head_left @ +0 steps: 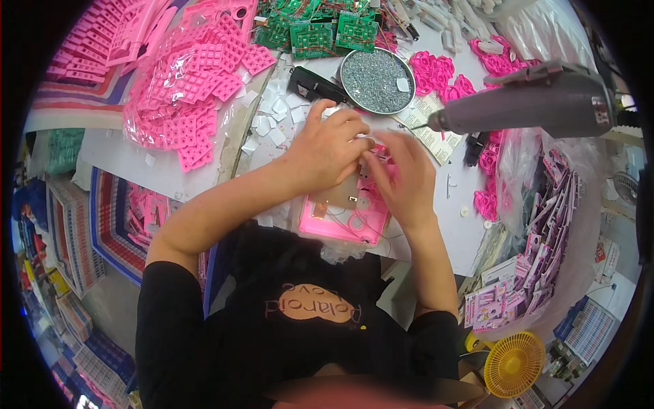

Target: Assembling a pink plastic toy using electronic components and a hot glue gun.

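A pink plastic housing (344,228) lies in front of me on the white table, with a grey-brown panel, thin wires and small parts inside it. At its far end, my left hand (327,146) is closed with bent fingers, its fingertips meeting those of the other hand. My right hand (405,177) comes over the housing's right side, thumb and fingers drawn together; they look slightly blurred. Whatever the fingertips hold is too small or hidden to make out. Just beyond my hands stands a round metal dish (377,82) full of small screws, beside a black plastic part (317,85).
A grey electric screwdriver (524,105) hangs at the right, its bit pointing left. Green circuit boards (313,37) lie at the back. Pink keypads (197,88) are heaped at the left, near white pieces (272,112). Printed pink cards (524,273) fill a bag at right.
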Action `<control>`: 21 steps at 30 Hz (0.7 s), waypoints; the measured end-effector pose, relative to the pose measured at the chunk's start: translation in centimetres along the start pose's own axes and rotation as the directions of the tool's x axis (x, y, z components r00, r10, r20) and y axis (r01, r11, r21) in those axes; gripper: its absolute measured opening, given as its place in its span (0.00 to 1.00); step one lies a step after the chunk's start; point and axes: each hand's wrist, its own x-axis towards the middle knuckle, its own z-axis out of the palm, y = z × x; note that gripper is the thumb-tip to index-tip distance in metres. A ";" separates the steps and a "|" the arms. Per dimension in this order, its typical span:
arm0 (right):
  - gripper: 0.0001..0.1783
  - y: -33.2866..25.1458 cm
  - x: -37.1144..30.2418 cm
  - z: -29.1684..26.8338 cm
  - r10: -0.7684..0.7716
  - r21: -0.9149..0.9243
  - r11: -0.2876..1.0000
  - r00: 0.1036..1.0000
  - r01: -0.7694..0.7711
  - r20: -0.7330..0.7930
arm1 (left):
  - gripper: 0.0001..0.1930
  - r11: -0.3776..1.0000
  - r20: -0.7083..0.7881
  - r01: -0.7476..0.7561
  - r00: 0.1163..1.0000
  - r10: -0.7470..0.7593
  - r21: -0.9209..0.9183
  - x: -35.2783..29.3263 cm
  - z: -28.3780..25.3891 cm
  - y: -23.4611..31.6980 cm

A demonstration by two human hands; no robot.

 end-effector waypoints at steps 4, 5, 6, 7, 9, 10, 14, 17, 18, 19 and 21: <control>0.10 1.5 -1.1 0.0 -0.041 -0.093 0.994 0.989 0.054 0.141 | 0.14 0.999 0.038 0.042 0.998 -0.041 -0.020 0.1 -0.6 0.0; 0.09 1.5 -1.1 -0.1 -0.047 -0.113 0.991 0.985 0.066 0.164 | 0.14 0.999 -0.010 0.025 1.000 -0.026 -0.026 0.0 -0.4 -0.2; 0.08 1.5 -1.1 -0.1 -0.051 -0.140 0.987 0.982 0.077 0.180 | 0.14 0.999 -0.058 0.009 0.998 -0.011 -0.032 0.0 0.0 -0.6; 0.07 1.4 -1.2 -0.2 -0.055 -0.165 0.982 0.979 0.088 0.195 | 0.13 0.999 -0.105 -0.008 0.994 0.004 -0.037 0.1 0.1 -0.8; 0.05 0.9 -1.2 -0.5 -0.055 -0.230 0.966 0.967 0.114 0.249 | 0.12 0.998 -0.106 -0.010 0.994 0.003 -0.070 0.1 -0.3 -0.5; 0.05 0.5 -1.1 -0.5 -0.052 -0.266 0.955 0.957 0.132 0.286 | 0.11 0.996 -0.106 -0.010 0.994 0.001 -0.085 0.0 -0.4 -0.3; 0.05 -0.5 -1.8 -0.6 -0.059 -0.270 0.944 0.900 0.191 0.432 | 0.10 0.960 -0.052 0.144 0.986 -0.161 -0.240 -0.1 -0.3 0.4; 0.06 -1.2 -2.9 -1.1 0.048 -0.229 0.970 0.863 0.079 0.503 | 0.08 0.977 -0.018 0.102 0.994 -0.108 -0.190 -0.3 -0.5 0.4; 0.06 -1.5 -3.3 -1.3 0.067 -0.204 0.978 0.881 0.034 0.468 | 0.07 0.983 -0.005 0.088 0.996 -0.090 -0.162 -0.3 -0.4 0.6; 0.06 -1.8 -3.8 -1.5 0.110 -0.207 0.978 0.891 -0.018 0.441 | 0.07 0.988 0.008 0.076 0.997 -0.075 -0.132 -0.3 -0.4 0.8; 0.06 -2.0 -5.0 -1.4 0.196 -0.209 0.970 0.902 -0.122 0.385 | 0.07 0.996 0.052 0.017 0.999 -0.012 -0.083 0.0 -0.6 1.4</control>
